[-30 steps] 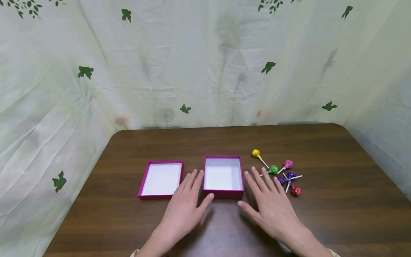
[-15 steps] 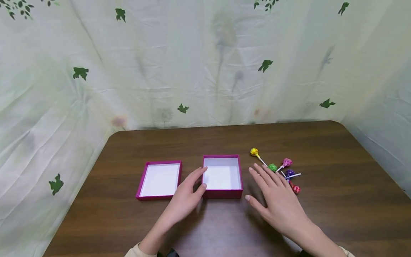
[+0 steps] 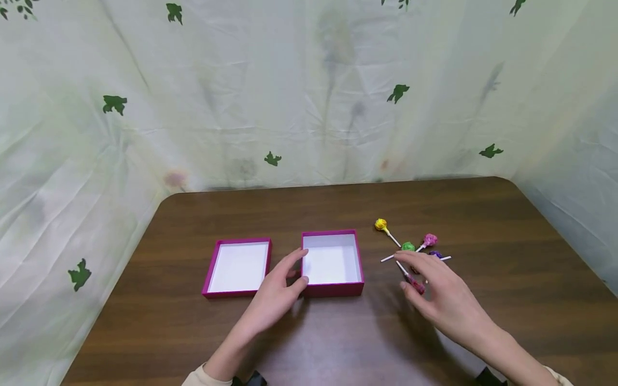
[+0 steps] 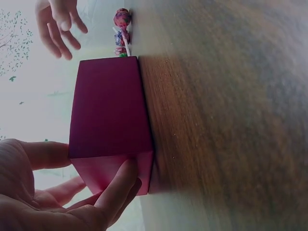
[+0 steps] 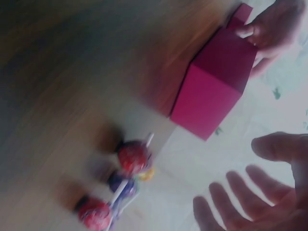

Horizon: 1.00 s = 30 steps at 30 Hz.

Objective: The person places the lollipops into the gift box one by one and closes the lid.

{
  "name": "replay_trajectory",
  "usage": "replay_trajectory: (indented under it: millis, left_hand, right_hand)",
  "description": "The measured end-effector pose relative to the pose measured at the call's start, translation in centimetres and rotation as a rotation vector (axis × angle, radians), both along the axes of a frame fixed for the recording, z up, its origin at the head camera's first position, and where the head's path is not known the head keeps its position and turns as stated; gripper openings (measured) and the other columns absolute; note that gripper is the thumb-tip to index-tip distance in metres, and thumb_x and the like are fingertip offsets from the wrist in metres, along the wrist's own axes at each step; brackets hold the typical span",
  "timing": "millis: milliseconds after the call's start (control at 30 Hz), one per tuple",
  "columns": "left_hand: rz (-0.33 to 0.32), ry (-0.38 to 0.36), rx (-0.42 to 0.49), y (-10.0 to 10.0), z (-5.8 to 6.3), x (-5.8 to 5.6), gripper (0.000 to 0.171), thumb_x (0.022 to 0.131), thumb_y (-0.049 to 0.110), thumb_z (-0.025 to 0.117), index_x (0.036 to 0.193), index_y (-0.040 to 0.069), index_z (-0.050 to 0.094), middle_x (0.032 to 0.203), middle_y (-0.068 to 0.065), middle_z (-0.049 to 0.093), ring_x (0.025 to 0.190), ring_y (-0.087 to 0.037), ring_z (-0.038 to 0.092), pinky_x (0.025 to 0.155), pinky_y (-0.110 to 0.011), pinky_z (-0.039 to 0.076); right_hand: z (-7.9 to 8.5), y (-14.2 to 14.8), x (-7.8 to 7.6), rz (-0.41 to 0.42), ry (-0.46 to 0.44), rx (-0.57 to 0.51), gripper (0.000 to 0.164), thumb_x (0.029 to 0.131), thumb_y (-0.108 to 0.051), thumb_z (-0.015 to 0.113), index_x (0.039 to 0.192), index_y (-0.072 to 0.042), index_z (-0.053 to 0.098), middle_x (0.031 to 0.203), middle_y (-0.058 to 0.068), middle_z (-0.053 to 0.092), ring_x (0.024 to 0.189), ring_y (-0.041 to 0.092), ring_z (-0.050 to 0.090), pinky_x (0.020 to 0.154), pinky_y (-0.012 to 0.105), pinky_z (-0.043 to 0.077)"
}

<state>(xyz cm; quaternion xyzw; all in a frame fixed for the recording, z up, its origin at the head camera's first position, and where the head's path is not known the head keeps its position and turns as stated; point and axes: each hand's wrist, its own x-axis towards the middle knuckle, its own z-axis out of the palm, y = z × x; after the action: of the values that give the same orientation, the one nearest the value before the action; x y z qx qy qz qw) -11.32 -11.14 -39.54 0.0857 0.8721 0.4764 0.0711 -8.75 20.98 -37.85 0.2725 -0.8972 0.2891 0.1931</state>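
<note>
My left hand (image 3: 277, 297) holds the left side of an open magenta box (image 3: 333, 290) with a white inside. In the left wrist view, the thumb is at the box's upper corner and the fingers (image 4: 118, 185) lie against its left wall. To the right of the box, my right hand (image 3: 449, 300) hovers over lollipops with fingers slightly bent, holding nothing. A red-wrapped lollipop (image 3: 416, 285) lies below its thumb and index finger. Beyond are a yellow lollipop (image 3: 381, 224), a green one (image 3: 407, 246) and a pink one (image 3: 430, 240). The hand partly hides a purple one (image 3: 435, 254).
The magenta lid (image 3: 236, 294), white inside facing up, lies left of the box on the brown wooden table (image 3: 333, 343). A pale curtain (image 3: 299, 80) with green leaf shapes hangs behind the table and along its sides.
My left hand has bent its fingers and come onto the box's left side. My right hand has moved right, from beside the box to over the lollipops, its fingers bending.
</note>
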Motion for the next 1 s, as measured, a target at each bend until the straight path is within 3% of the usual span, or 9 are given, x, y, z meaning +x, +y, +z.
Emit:
replay_trajectory:
  millis: [167, 400, 633, 733, 900, 1000]
  left_hand:
    - [0.005, -0.002, 0.003, -0.2, 0.2, 0.1, 0.052, 0.096, 0.018, 0.061, 0.145, 0.023, 0.048, 0.153, -0.004, 0.039, 0.118, -0.035, 0.057, 0.091, -0.052, 0.049]
    - [0.011, -0.024, 0.013, -0.3, 0.1, 0.0, 0.053, 0.096, 0.019, 0.060, 0.147, 0.024, 0.046, 0.154, -0.004, 0.038, 0.121, -0.036, 0.055, 0.093, -0.055, 0.048]
    - [0.029, -0.037, 0.025, -0.3, -0.1, 0.0, 0.052, 0.096, 0.020, 0.061, 0.146, 0.026, 0.047, 0.153, 0.000, 0.038, 0.120, -0.034, 0.054, 0.095, -0.055, 0.046]
    - [0.031, -0.038, 0.027, -0.2, -0.2, -0.1, 0.052, 0.096, 0.020, 0.061, 0.145, 0.026, 0.047, 0.153, 0.000, 0.038, 0.120, -0.034, 0.054, 0.095, -0.055, 0.046]
    - [0.030, -0.050, 0.030, -0.1, -0.3, 0.0, 0.052, 0.096, 0.020, 0.061, 0.146, 0.026, 0.047, 0.153, 0.000, 0.038, 0.121, -0.034, 0.054, 0.096, -0.056, 0.045]
    - [0.028, -0.057, 0.029, 0.0, -0.4, 0.0, 0.052, 0.096, 0.021, 0.061, 0.146, 0.027, 0.047, 0.153, 0.000, 0.039, 0.122, -0.034, 0.053, 0.097, -0.056, 0.044]
  right_hand:
    - [-0.1, 1.6, -0.4, 0.059, -0.063, 0.016, 0.052, 0.077, 0.001, 0.075, 0.124, -0.017, 0.061, 0.120, -0.009, 0.060, 0.105, 0.007, 0.054, 0.089, 0.013, 0.040]
    - [-1.0, 3.4, -1.3, 0.174, -0.194, 0.007, 0.056, 0.078, 0.008, 0.074, 0.119, -0.027, 0.060, 0.112, -0.013, 0.062, 0.099, 0.011, 0.062, 0.084, 0.027, 0.053]
    - [-1.7, 4.5, -2.6, 0.210, -0.376, -0.019, 0.042, 0.082, 0.010, 0.068, 0.116, -0.014, 0.066, 0.103, -0.005, 0.068, 0.087, 0.014, 0.063, 0.077, 0.030, 0.054]
    - [-2.0, 4.7, -3.0, 0.207, -0.454, 0.010, 0.038, 0.084, 0.008, 0.066, 0.115, -0.015, 0.066, 0.099, -0.007, 0.067, 0.088, 0.013, 0.062, 0.079, 0.031, 0.054]
    - [-2.4, 4.8, -3.4, 0.237, -0.486, 0.044, 0.038, 0.084, 0.008, 0.066, 0.113, -0.016, 0.067, 0.093, -0.009, 0.065, 0.088, 0.011, 0.059, 0.078, 0.030, 0.052]
    - [-2.7, 4.9, -3.5, 0.253, -0.486, 0.040, 0.040, 0.082, 0.010, 0.066, 0.112, -0.017, 0.067, 0.099, -0.009, 0.066, 0.089, 0.009, 0.059, 0.078, 0.030, 0.053]
